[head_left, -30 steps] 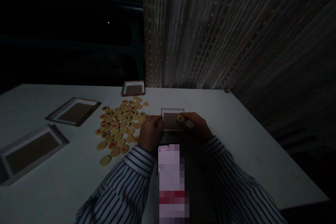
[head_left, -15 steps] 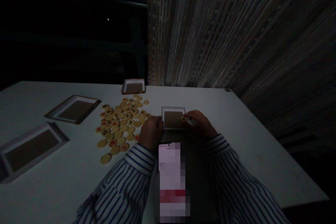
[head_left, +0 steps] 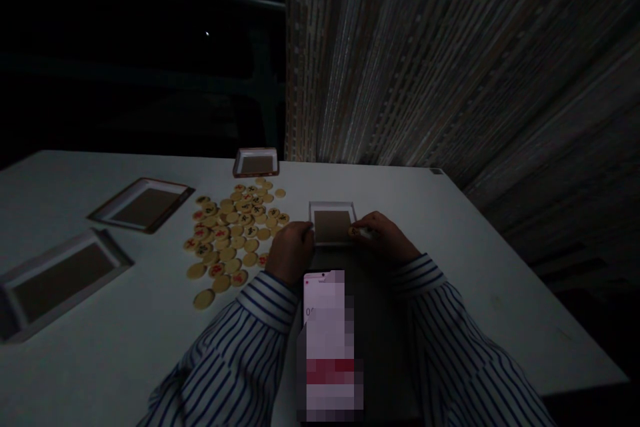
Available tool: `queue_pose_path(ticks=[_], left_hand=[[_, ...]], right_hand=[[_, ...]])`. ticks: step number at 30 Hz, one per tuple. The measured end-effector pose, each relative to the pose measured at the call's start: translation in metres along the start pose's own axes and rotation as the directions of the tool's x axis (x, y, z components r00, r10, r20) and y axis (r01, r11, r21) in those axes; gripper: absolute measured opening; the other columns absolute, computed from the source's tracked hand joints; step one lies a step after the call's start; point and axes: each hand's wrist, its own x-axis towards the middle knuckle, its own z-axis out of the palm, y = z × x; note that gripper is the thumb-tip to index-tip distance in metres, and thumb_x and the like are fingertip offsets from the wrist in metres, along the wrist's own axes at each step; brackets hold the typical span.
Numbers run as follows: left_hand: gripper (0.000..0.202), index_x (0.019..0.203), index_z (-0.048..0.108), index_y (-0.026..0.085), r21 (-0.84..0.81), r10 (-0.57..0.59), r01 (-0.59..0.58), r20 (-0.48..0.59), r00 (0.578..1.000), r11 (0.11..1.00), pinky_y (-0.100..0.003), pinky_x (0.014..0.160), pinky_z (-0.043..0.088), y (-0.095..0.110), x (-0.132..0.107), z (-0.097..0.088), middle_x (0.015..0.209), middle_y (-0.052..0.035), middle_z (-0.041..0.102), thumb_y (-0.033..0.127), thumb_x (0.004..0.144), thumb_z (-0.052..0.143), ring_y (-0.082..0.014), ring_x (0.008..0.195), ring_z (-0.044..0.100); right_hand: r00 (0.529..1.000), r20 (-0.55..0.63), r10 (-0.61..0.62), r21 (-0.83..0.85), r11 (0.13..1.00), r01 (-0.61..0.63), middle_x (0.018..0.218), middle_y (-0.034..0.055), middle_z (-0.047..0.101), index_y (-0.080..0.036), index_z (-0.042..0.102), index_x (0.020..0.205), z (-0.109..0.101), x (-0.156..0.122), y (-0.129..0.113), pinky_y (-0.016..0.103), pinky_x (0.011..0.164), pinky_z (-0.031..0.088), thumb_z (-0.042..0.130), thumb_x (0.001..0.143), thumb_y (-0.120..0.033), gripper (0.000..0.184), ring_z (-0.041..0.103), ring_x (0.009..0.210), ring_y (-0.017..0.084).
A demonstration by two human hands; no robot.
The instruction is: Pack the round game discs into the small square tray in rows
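Observation:
My right hand (head_left: 387,237) is closed in a pinch on a round Chinese chess piece (head_left: 354,231), held at the right front corner of a small open box (head_left: 331,204). The dark mark on the piece shows only in part. My left hand (head_left: 290,250) is closed at the left wall of that box, its thumb side against the edge. Nothing lies on the part of the box's brown floor that shows. Left of my left hand spreads a loose heap of Chinese chess pieces (head_left: 227,255), some with red or black characters, others plain side up.
A lit phone (head_left: 325,333), partly blurred out, is in front of me. On the white table (head_left: 450,320) stand a shallow box (head_left: 256,173) at the back, a brown-rimmed tray (head_left: 145,230) and a bigger box (head_left: 75,310) at left. A string curtain (head_left: 380,80) hangs behind.
My right hand has lowered the chess piece slightly at the box's right front corner and tilted it, so less of its face shows. My left hand stays at the box. The view has shifted slightly.

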Motion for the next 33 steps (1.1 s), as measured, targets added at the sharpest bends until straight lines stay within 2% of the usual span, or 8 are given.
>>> queue_pose_path(ticks=[5,11,17,20,23,27,33], left_hand=[[0.029,0.1,0.067,0.017,-0.006,-0.002,0.003,0.024,1.0,1.0,-0.032,0.083,0.047,0.001,0.0,-0.001,0.1,-0.0091,0.069,0.018,0.082,0.044,-0.0207,0.091,0.063],[0.029,0.098,0.067,0.016,-0.01,-0.013,0.014,0.017,1.0,1.0,-0.032,0.081,0.047,0.001,0.001,-0.001,0.099,-0.0096,0.069,0.019,0.081,0.044,-0.0212,0.09,0.063],[0.026,0.09,0.069,0.018,0.015,0.013,-0.013,0.002,1.0,1.0,-0.033,0.079,0.048,0.0,0.001,0.0,0.094,-0.0089,0.07,0.018,0.081,0.045,-0.0218,0.087,0.064],[0.026,0.088,0.07,0.018,0.015,0.016,-0.017,0.009,1.0,1.0,-0.033,0.079,0.048,0.0,0.001,-0.001,0.092,-0.0092,0.07,0.018,0.081,0.045,-0.0217,0.086,0.064],[0.026,0.091,0.069,0.017,0.003,0.009,-0.009,0.015,1.0,1.0,-0.032,0.08,0.047,0.001,0.001,-0.001,0.094,-0.0093,0.07,0.018,0.081,0.045,-0.0209,0.088,0.063],[0.026,0.093,0.069,0.014,0.003,-0.001,0.001,0.023,1.0,1.0,-0.032,0.082,0.046,0.001,0.002,-0.001,0.096,-0.0105,0.069,0.017,0.081,0.045,-0.0211,0.089,0.063],[0.027,0.095,0.068,0.014,0.011,-0.037,0.037,0.047,0.998,0.999,-0.03,0.083,0.045,0.002,0.002,-0.001,0.098,-0.0096,0.069,0.017,0.082,0.045,-0.0194,0.091,0.062]], right_hand=[[0.999,0.026,-0.042,-0.014,0.999,0.042,0.08,0.0055,0.058,-0.018,0.069,0.09,0.001,-0.001,0.001,0.029,0.063,0.046,0.061,0.077,-0.031,0.02,0.053,0.072,0.015],[0.998,0.03,-0.059,-0.007,0.998,0.059,0.078,0.0049,0.059,-0.019,0.069,0.089,0.0,0.0,0.002,0.029,0.062,0.045,0.062,0.075,-0.029,0.018,0.053,0.07,0.015],[0.997,0.072,0.013,-0.029,1.0,-0.011,0.077,0.0043,0.061,-0.018,0.07,0.086,-0.004,0.006,-0.002,0.029,0.063,0.045,0.062,0.075,-0.033,0.02,0.054,0.07,0.015],[0.992,0.13,0.012,-0.047,0.999,-0.006,0.076,0.0045,0.062,-0.019,0.07,0.083,-0.007,0.009,-0.004,0.031,0.063,0.045,0.06,0.076,-0.032,0.018,0.054,0.069,0.016],[0.985,0.17,0.004,-0.077,0.997,0.009,0.078,0.0061,0.062,-0.019,0.07,0.085,-0.009,0.01,-0.004,0.031,0.064,0.045,0.06,0.075,-0.032,0.02,0.055,0.071,0.017],[0.984,0.172,0.04,-0.139,0.99,-0.016,0.083,0.008,0.062,-0.019,0.07,0.087,-0.011,0.011,-0.006,0.032,0.066,0.046,0.063,0.073,-0.033,0.021,0.057,0.074,0.019],[0.964,0.25,0.086,-0.217,0.976,-0.031,0.088,0.0083,0.063,-0.02,0.069,0.09,-0.016,0.014,-0.014,0.032,0.07,0.046,0.063,0.074,-0.031,0.02,0.057,0.079,0.018]])
